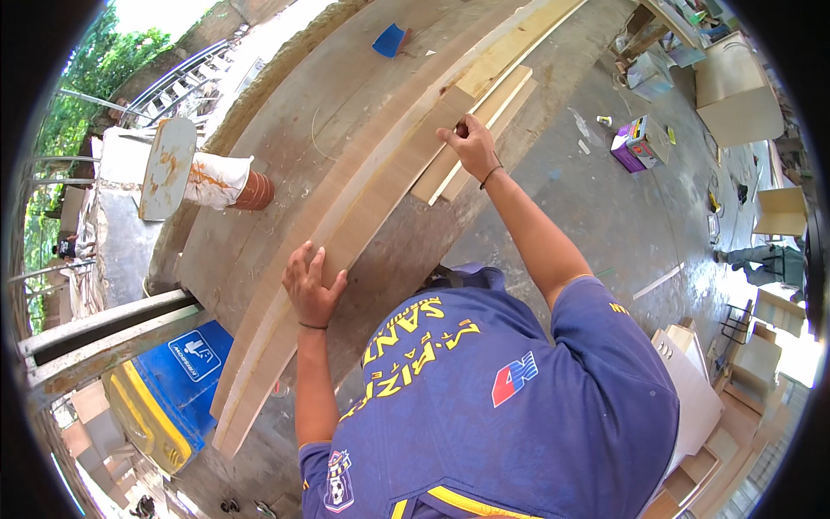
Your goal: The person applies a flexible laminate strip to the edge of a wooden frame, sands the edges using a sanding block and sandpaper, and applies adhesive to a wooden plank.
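Observation:
A long pale wooden plank (363, 195) lies lengthwise on a large brown worktable (285, 147). My left hand (309, 285) rests flat on the plank's near part, fingers spread. My right hand (471, 145) is farther along with its fingers curled at the plank's edge, pinching something small that I cannot make out. Just beyond that hand lie shorter pale boards (484, 130), stacked beside the plank. My blue shirt fills the lower middle of the view.
A blue scrap (389, 40) lies at the table's far end. A white-wrapped pipe with a board (203, 177) stands to the left, a blue and yellow bin (169, 381) below it. A purple box (635, 143) and wood panels (739, 95) are on the concrete floor to the right.

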Demonstrator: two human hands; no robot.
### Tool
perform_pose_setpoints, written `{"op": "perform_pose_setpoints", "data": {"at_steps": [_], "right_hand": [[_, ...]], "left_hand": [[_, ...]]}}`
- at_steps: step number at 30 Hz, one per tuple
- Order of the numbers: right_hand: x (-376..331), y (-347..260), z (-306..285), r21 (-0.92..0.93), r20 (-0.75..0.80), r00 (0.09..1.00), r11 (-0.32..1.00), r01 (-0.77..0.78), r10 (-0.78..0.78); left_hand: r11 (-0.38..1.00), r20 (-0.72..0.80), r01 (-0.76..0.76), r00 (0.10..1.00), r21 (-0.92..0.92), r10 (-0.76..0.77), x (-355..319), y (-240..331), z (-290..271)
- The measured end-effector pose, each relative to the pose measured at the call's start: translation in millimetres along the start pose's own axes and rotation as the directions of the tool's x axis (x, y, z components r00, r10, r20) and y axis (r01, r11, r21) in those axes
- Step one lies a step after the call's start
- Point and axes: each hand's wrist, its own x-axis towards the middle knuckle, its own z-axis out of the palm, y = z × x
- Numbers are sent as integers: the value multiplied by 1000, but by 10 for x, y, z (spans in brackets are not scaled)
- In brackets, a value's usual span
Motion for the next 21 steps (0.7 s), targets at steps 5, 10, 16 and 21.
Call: {"op": "perform_pose_setpoints", "data": {"at_steps": [5, 10, 16, 21], "right_hand": [[122, 79, -56, 247, -109, 993, 969, -25, 53], [358, 58, -293, 195, -76, 993, 978, -73, 90], [600, 43, -584, 109, 107, 987, 985, -135, 124], [716, 103, -716, 6, 280, 958, 998, -59, 55]], "left_hand": [[999, -4, 28, 1000, -19, -28, 33, 20, 31], [996, 15, 87, 996, -7, -87, 20, 74, 51], [992, 21, 121, 992, 44, -122, 196, 280, 67], [988, 1, 145, 989, 52, -145, 736, 840, 310]]}}
